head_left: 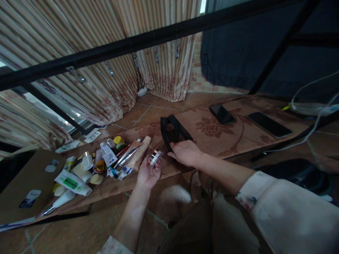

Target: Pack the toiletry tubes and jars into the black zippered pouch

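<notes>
A small round cosmetic jar (pixel 155 157), clear with a coppery shine, rests in the fingers of my left hand (pixel 149 174), palm up. My right hand (pixel 186 152) grips the near edge of a black pouch (pixel 174 131), its mouth spread apart; its thumb and fingertips are partly hidden at the rim. Left of the jar lies a pile of toiletries. A beige tube (pixel 141 153) is closest, beside a silvery tube (pixel 127 157). Farther left are a white tube with a green label (pixel 73 182), a lilac-white tube (pixel 108 154) and a yellow-lidded jar (pixel 118 140).
Everything lies on a long patterned brown runner (pixel 203 141). A cardboard box (pixel 26 183) stands at the left end. Two dark phones, one black (pixel 221 114) and one larger (pixel 269 124), lie at right near a white cable (pixel 312 128). A dark metal bar (pixel 148 38) crosses behind.
</notes>
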